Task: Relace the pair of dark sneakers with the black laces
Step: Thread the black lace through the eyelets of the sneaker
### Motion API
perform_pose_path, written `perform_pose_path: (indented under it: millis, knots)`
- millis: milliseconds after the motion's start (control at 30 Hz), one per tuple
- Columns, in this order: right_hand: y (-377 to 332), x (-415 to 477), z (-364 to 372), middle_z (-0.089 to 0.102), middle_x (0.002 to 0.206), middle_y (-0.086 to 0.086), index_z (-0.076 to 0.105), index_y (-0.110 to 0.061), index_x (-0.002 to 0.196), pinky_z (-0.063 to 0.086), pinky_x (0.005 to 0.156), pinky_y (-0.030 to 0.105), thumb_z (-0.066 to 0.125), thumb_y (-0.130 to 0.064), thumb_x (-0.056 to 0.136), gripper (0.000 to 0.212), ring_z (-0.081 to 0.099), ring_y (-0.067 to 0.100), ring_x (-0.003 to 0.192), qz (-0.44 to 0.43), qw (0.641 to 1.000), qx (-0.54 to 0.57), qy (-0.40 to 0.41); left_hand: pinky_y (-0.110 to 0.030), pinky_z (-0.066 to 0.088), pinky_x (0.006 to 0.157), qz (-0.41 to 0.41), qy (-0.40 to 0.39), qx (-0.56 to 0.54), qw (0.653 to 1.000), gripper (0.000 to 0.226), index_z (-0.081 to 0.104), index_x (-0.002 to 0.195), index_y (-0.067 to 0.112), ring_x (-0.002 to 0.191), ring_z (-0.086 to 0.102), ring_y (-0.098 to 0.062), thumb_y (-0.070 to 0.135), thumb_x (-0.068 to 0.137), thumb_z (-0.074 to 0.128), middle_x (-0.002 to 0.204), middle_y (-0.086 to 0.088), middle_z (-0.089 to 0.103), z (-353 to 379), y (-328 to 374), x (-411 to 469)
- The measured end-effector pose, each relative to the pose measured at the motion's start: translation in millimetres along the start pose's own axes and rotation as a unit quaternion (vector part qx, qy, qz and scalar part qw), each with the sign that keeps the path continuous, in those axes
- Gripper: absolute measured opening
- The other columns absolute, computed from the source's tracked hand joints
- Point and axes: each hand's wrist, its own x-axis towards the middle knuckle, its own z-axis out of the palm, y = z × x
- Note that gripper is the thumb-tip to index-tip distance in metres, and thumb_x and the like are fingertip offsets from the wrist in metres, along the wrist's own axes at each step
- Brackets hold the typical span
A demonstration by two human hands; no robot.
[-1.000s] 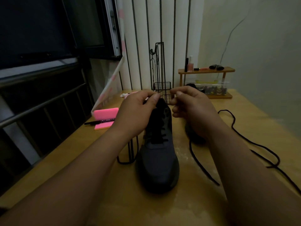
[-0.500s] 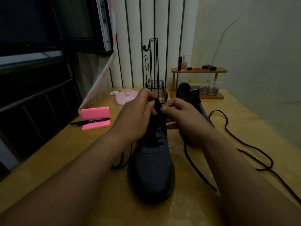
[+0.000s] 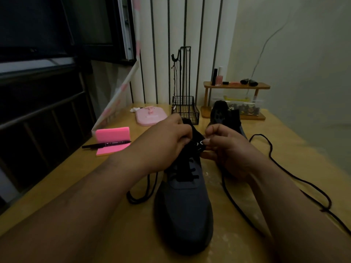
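2 hands meet atop the near sneaker point(image 3: 183, 205): the left hand point(image 3: 167, 143) grips its collar, the right hand point(image 3: 226, 149) pinches its eyelet edge. Beyond that sneaker stand the second sneaker point(image 3: 226, 114), a wire basket point(image 3: 187, 111), contents unclear, and a clear box point(image 3: 245, 107) holding small dark pieces.

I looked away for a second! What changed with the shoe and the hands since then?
Both grips came down from the collar of the dark grey fabric sneaker to its top eyelets. The left grip holds its tongue side; the right grip pinches its eyelet edge. The sneaker, the loose black cord lace on the yellow wooden table and the pink notepad stayed put.
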Motion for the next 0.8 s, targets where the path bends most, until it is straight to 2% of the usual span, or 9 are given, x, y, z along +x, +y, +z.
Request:
perform_pose_path:
  millis: [200, 533, 800]
  knots:
    - [-0.2, 0.9, 1.4, 0.065, 0.084, 0.002, 0.052, -0.012, 0.103, 0.058, 0.077, 0.037, 0.055, 0.008, 0.096, 0.021, 0.068, 0.021, 0.084, 0.004, 1.000, 0.005, 0.002, -0.026, 0.046, 0.073, 0.005, -0.010, 0.021, 1.000, 0.012, 0.068, 0.111, 0.025, 0.091, 0.053, -0.013, 0.027, 0.105, 0.058, 0.110, 0.004, 0.048, -0.6, 1.3, -0.3]
    - [-1.1, -1.3, 0.9, 0.066, 0.090, 0.006, 0.053, -0.011, 0.107, 0.059, 0.074, 0.035, 0.056, 0.006, 0.096, 0.020, 0.070, 0.021, 0.084, 0.005, 1.000, -0.003, 0.007, -0.008, 0.035, 0.071, -0.005, 0.003, -0.011, 1.000, 0.009, 0.069, 0.105, 0.025, 0.093, 0.049, -0.008, 0.024, 0.103, 0.060, 0.107, 0.008, 0.049, 0.5, 0.3, 0.3]
    - [-1.3, -1.6, 1.5, 0.065, 0.091, 0.006, 0.053, -0.011, 0.106, 0.058, 0.082, 0.040, 0.055, 0.005, 0.097, 0.019, 0.069, 0.024, 0.089, 0.011, 1.000, -0.002, 0.009, -0.014, 0.037, 0.070, -0.009, -0.011, -0.004, 1.000, 0.010, 0.069, 0.106, 0.027, 0.092, 0.050, -0.008, 0.025, 0.104, 0.060, 0.108, 0.008, 0.048, 1.6, 3.3, 0.6]
